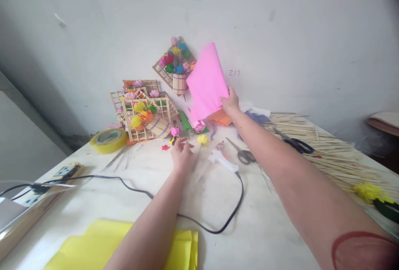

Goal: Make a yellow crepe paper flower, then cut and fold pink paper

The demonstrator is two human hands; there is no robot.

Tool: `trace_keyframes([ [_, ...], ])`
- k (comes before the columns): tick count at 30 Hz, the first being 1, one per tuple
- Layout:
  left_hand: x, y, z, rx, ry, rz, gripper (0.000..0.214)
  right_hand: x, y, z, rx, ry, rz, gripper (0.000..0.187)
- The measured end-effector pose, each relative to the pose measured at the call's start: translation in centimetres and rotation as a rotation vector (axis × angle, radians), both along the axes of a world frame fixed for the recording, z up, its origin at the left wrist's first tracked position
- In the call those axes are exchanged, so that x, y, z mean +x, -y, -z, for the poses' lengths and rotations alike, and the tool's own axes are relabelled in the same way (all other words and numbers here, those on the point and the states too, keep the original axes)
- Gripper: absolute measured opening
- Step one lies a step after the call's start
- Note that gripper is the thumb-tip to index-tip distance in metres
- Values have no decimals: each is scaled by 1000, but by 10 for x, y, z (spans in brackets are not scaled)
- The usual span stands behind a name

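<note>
Two pairs of scissors point(245, 153) point(299, 144), one tape roll point(108, 140), one glue gun point(222, 162), one pink sheet point(207, 80).

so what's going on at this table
A person works at a white table strewn with paper-flower craft things. Their right hand holds a pink sheet up near the wall, gripped at its lower edge. Their left hand lies open on the table, fingers by a small pink flower. A glue gun, scissors and a heap of sticks lie close by; yellow paper lies at the near edge.
</note>
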State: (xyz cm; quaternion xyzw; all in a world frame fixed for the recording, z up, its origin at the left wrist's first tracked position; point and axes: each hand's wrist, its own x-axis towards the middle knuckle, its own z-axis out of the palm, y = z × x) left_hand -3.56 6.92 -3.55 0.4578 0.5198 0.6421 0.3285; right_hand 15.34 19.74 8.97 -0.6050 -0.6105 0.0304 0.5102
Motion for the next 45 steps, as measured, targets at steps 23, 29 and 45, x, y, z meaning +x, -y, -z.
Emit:
trace_keyframes([
  [23, -1, -2, 3, -6, -22, 24, 27, 47, 22, 18, -251, 121, 415, 51],
  [29, 0, -2, 3, -9, -31, 24, 28, 45, 21, 31, -360, 197, 392, 48],
  [45, 0, -1, 3, -4, -51, 22, 27, 7, 11, 50, -497, 473, 174, 59],
])
